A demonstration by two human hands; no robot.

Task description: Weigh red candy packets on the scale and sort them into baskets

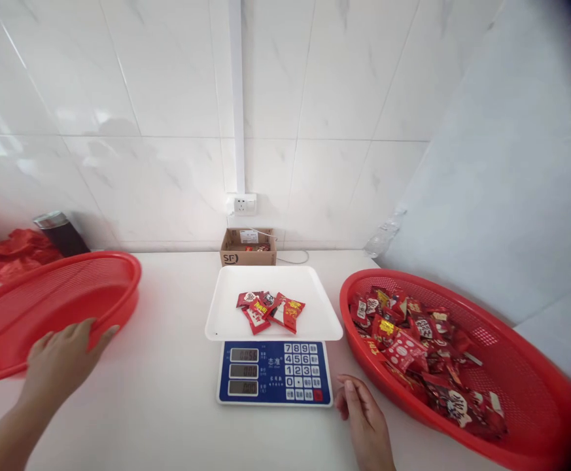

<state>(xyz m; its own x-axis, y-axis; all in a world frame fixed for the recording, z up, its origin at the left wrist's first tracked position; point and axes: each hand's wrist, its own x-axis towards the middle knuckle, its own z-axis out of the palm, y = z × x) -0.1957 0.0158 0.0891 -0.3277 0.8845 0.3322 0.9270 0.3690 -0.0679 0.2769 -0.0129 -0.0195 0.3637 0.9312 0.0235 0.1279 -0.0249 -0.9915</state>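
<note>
Head view, forward and down

Lower center of the frame, your scale (275, 373) bears packets (270, 313) on its tray (322, 324), a box (236, 257) behind; left, one basket (93, 288); lower right, a second basket (530, 399) holding more packets (407, 350).

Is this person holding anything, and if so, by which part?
Yes: the left hand grips the left red basket by its near rim. The right hand, beside the scale, shows nothing held.
</note>
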